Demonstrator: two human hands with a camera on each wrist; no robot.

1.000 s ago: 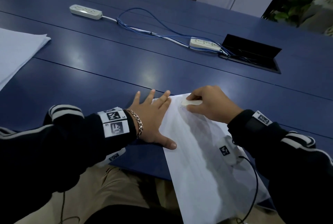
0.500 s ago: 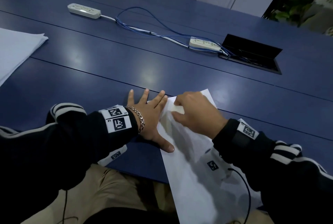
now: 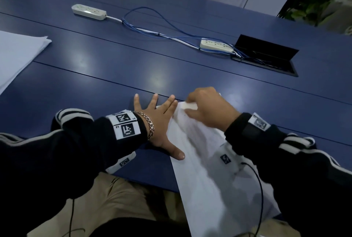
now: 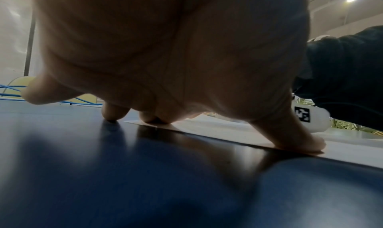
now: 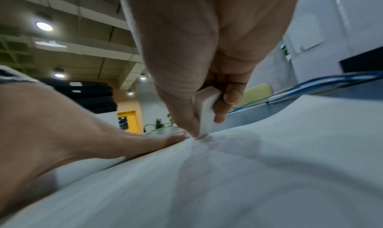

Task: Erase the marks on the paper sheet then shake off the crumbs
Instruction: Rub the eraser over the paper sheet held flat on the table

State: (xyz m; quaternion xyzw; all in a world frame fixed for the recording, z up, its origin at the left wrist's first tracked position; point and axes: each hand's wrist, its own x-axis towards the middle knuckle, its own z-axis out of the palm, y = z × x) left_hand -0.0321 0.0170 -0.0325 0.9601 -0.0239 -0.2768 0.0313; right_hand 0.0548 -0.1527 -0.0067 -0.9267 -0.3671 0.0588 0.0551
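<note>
The right hand point(image 3: 209, 112), pinching the white eraser point(image 3: 189, 106), has slid leftward along the far end of the paper sheet point(image 3: 202, 160) and now sits just beside the fingers point(image 3: 169, 105) of the left hand point(image 3: 158, 122). The sheet's far corner, bare half a second ago, is now almost wholly covered by that hand.

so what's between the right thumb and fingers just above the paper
A white eraser, pinched by the right hand, its lower end on the paper sheet; clearest in the right wrist view.

White eraser point(image 5: 204, 110) stands upright on white paper sheet point(image 3: 205, 175).
</note>
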